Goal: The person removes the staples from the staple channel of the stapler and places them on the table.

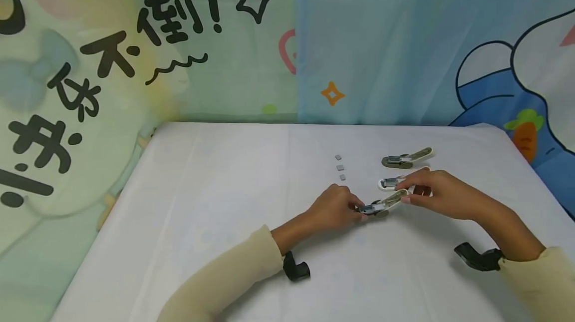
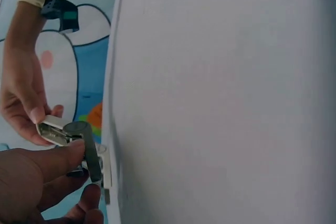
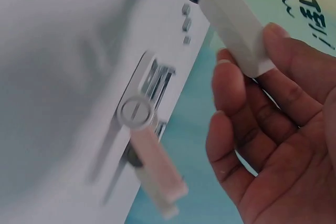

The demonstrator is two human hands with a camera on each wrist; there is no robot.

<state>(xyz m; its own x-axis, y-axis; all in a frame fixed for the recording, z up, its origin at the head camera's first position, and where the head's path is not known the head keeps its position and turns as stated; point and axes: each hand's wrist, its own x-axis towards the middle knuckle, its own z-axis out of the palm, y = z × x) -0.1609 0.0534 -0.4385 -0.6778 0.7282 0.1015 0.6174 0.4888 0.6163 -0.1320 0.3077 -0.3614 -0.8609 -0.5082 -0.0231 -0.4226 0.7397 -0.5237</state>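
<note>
Between the two hands, just above the table, is a small stapler [image 1: 382, 206] with its top arm swung up from its base. My left hand [image 1: 334, 207] pinches the base end, thumb and fingers on either side, as the left wrist view shows on its grey-green base [image 2: 92, 161]. At the other end, my right hand [image 1: 442, 194] grips the pale arm [image 3: 236, 30] by its tip. Just behind it lies a white stapler with a pinkish arm [image 3: 157, 161], partly hidden by the right hand in the head view. Farther back lies an opened grey-green stapler [image 1: 400, 161].
Three small grey staple strips [image 1: 340, 167] lie in a row on the white tablecloth [image 1: 224, 177], beyond the left hand. Printed curtains [image 1: 382, 52] hang behind the table's far edge. Each wrist carries a black camera mount [image 1: 296, 268].
</note>
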